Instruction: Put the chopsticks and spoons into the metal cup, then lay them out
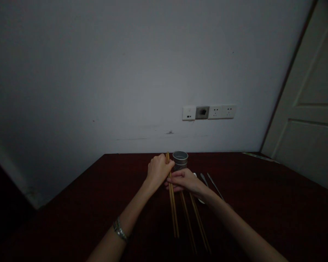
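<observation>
A pair of wooden chopsticks [173, 209] runs lengthwise toward me, with its upper ends between my hands. My left hand [159, 169] is closed around the pair near the top. Lower down, the fingers of my right hand [184, 180] pinch the same pair from the right. Two more pairs of chopsticks, one in the middle [188, 222] and one to the right [200, 223], lie under and below my right hand, which hides their upper ends. Just behind my hands stands a round grey metal cup [180, 159], its lower part covered by my right hand.
Right of my right hand lie slim metal utensils [215, 186] and a white piece, partly hidden by my forearm. The dark red table [98, 203] meets a wall with sockets [221, 112]. A panelled door [308, 109] is at the right.
</observation>
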The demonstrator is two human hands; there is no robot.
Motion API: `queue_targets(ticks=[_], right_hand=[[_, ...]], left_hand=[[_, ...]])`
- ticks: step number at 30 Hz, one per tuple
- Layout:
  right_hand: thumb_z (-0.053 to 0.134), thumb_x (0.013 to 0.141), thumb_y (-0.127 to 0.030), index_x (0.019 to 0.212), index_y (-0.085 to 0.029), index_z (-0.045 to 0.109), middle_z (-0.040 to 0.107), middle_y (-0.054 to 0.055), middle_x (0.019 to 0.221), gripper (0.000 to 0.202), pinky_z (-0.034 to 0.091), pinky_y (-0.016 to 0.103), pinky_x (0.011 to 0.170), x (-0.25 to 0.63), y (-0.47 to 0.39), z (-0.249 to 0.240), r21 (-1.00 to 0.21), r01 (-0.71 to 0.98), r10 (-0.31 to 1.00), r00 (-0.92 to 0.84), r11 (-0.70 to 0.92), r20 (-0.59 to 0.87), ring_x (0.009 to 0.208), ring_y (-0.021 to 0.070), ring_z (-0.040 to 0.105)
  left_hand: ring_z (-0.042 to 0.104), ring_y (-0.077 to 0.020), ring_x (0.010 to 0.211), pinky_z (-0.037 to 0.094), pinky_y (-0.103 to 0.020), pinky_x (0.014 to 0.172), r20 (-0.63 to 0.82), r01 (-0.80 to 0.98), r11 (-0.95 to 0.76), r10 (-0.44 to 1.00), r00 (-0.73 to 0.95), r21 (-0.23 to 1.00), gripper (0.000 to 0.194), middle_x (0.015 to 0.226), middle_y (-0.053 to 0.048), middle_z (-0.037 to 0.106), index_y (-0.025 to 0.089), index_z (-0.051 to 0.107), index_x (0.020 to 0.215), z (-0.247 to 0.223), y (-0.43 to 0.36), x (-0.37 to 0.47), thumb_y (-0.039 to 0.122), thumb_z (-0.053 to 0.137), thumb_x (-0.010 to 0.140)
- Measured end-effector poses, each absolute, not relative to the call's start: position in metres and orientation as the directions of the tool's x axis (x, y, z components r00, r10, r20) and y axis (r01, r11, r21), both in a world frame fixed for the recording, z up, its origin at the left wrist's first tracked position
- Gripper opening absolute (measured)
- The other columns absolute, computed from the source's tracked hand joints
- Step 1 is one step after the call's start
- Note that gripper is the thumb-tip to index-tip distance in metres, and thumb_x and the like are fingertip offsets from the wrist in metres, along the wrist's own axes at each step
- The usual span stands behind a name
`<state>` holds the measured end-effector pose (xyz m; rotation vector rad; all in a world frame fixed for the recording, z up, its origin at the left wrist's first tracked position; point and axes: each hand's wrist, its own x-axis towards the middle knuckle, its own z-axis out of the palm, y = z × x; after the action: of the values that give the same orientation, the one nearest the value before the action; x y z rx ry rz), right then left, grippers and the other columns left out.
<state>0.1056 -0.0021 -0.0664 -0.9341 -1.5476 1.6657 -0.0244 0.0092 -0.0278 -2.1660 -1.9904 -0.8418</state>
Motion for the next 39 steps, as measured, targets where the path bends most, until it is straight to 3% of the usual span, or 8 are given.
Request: queue_targets(ticks=[11, 16, 19, 23, 28, 39], right_hand=[[0.07, 0.061, -0.039, 0.074, -0.01, 0.065, 0.068, 0.009, 0.077, 0.032, 0.052, 0.027, 0.062, 0.11, -0.004, -0.058, -1.0, 0.008, 0.875, -0.484, -0.019, -0.021, 0.068, 0.0155, 0.065], [0.068, 0.064, -0.037, 0.082, -0.012, 0.067, 0.069, 0.01, 0.083, 0.032, 0.052, 0.03, 0.069, 0.124, 0.001, -0.052, -0.999, -0.029, 0.876, -0.48, 0.044, 0.052, 0.075, 0.0169, 0.065], [0.069, 0.064, -0.037, 0.088, -0.012, 0.067, 0.069, 0.011, 0.086, 0.035, 0.051, 0.033, 0.074, 0.133, 0.005, -0.048, -0.997, -0.041, 0.891, -0.447, 0.067, 0.078, 0.079, 0.0188, 0.065], [0.068, 0.064, -0.037, 0.094, -0.013, 0.066, 0.069, 0.011, 0.088, 0.038, 0.051, 0.035, 0.076, 0.142, 0.009, -0.042, -0.991, -0.047, 0.894, -0.429, 0.122, 0.131, 0.079, 0.0193, 0.065], [0.068, 0.064, -0.039, 0.094, -0.014, 0.067, 0.069, 0.011, 0.088, 0.038, 0.051, 0.033, 0.072, 0.148, 0.006, -0.036, -0.987, 0.017, 0.885, -0.446, 0.158, 0.133, 0.079, 0.0186, 0.065], [0.067, 0.065, -0.041, 0.088, -0.013, 0.068, 0.068, 0.011, 0.09, 0.036, 0.052, 0.025, 0.062, 0.146, 0.007, -0.04, -0.99, 0.07, 0.872, -0.483, 0.123, 0.074, 0.079, 0.0172, 0.065]], left_hand=[[0.06, -0.0231, 0.079, 0.04, -0.031, 0.069, 0.463, 0.958, -0.101, 0.885, -0.037, 0.269, 0.037, 0.08, -0.009, 0.064, 0.017, 0.058, 0.092, -0.019, -0.01, -0.016, 0.047, 0.037, 0.082], [0.059, -0.0179, 0.072, 0.04, -0.026, 0.064, 0.49, 0.823, -0.287, 0.872, 0.013, 0.489, 0.042, 0.074, -0.004, 0.064, 0.018, 0.061, 0.084, -0.009, -0.007, -0.022, 0.055, 0.04, 0.079], [0.058, -0.0145, 0.069, 0.042, -0.023, 0.061, 0.471, 0.601, -0.424, 0.878, 0.087, 0.678, 0.038, 0.076, -0.005, 0.066, 0.015, 0.064, 0.082, 0.002, 0.002, -0.027, 0.048, 0.044, 0.078], [0.06, -0.0152, 0.07, 0.044, -0.022, 0.056, 0.368, 0.3, -0.44, 0.891, 0.267, 0.847, 0.037, 0.08, -0.008, 0.067, 0.011, 0.065, 0.086, 0.01, 0.018, -0.027, 0.044, 0.05, 0.076], [0.061, -0.0164, 0.077, 0.046, -0.026, 0.07, 0.401, 0.118, -0.481, 0.823, 0.403, 0.869, 0.032, 0.085, -0.009, 0.068, 0.01, 0.068, 0.084, 0.003, 0.031, -0.019, 0.039, 0.059, 0.071], [0.062, -0.0183, 0.074, 0.048, -0.028, 0.071, 0.332, 0.098, -0.393, 0.866, 0.374, 0.914, 0.033, 0.081, -0.011, 0.069, 0.009, 0.068, 0.083, -0.007, 0.022, -0.017, 0.038, 0.061, 0.071]])
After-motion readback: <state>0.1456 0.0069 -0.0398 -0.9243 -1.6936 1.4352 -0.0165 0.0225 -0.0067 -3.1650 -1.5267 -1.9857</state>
